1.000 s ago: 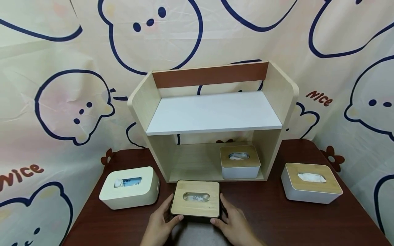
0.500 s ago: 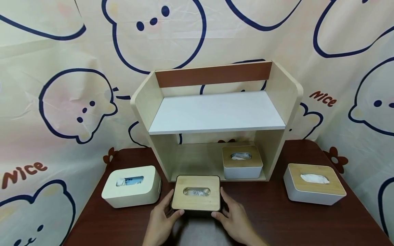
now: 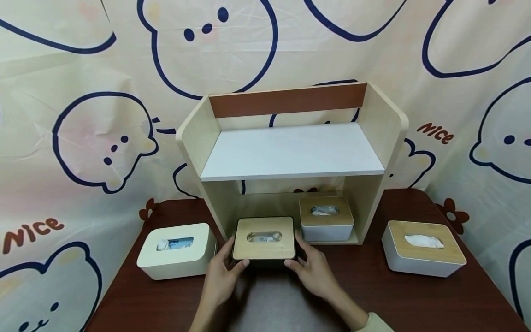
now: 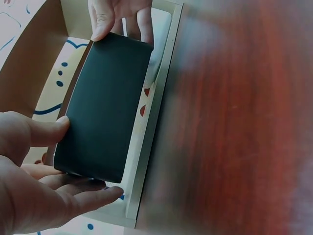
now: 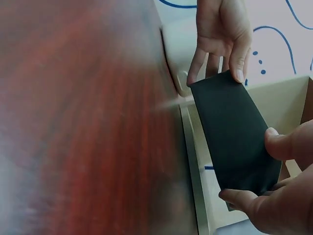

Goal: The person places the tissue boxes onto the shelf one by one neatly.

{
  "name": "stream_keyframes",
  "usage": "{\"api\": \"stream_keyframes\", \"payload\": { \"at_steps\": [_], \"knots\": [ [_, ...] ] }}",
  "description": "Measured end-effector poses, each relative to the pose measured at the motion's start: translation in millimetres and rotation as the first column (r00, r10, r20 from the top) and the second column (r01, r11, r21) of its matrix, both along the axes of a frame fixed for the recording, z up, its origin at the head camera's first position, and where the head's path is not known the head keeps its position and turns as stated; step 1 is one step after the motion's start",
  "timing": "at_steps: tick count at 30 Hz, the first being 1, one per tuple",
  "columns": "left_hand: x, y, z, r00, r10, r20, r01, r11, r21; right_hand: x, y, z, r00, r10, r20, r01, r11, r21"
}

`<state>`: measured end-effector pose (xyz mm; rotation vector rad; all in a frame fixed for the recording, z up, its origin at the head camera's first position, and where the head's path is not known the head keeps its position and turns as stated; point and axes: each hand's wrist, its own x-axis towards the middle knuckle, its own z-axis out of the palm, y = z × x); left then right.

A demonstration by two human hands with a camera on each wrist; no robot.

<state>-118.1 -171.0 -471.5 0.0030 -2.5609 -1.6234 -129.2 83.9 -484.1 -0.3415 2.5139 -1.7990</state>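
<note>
A black tissue box [image 3: 264,263] with a pale wooden lid [image 3: 264,249] and an oval slot is held between both hands at the front of the shelf's lower level. My left hand [image 3: 221,276] grips its left end, thumb at the near edge and fingers along the side. On the opposite end my right hand [image 3: 314,272] grips it the same way. Both wrist views show the box's dark front face [image 4: 105,107], with the thumbs at its top edge and fingers under the ends. Just right of it, inside the shelf, stands a white tissue box [image 3: 327,232] with a wooden lid.
The two-level shelf [image 3: 292,152] stands at the back of the dark brown table [image 3: 332,313]; its side panels flank the lower level. A cream tissue box [image 3: 178,267] sits left of the left hand. Another white, wood-lidded tissue box [image 3: 423,263] is at the right.
Both hands have moved the black tissue box forward, from the table in front of the shelf to over the lower level's front edge. The other boxes stay where they were.
</note>
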Motion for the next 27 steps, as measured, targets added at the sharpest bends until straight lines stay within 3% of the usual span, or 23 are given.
{"api": "stream_keyframes", "payload": {
  "at_steps": [15,21,27],
  "knots": [
    [-29.3,11,-3.6,0.993,0.113,-0.027,-0.113,0.994,-0.006,-30.4,-22,-12.5,0.991,-0.099,-0.085,0.104,0.993,0.064],
    [-39.8,14,-8.8,0.989,0.143,-0.045,-0.142,0.990,0.028,-38.7,-29,-14.2,0.995,-0.103,-0.018,0.103,0.995,-0.010],
    [-48.7,17,-15.3,0.988,0.150,-0.046,-0.148,0.988,0.040,-46.5,-34,-19.7,0.990,-0.138,-0.020,0.139,0.990,0.037]
  ]
}}
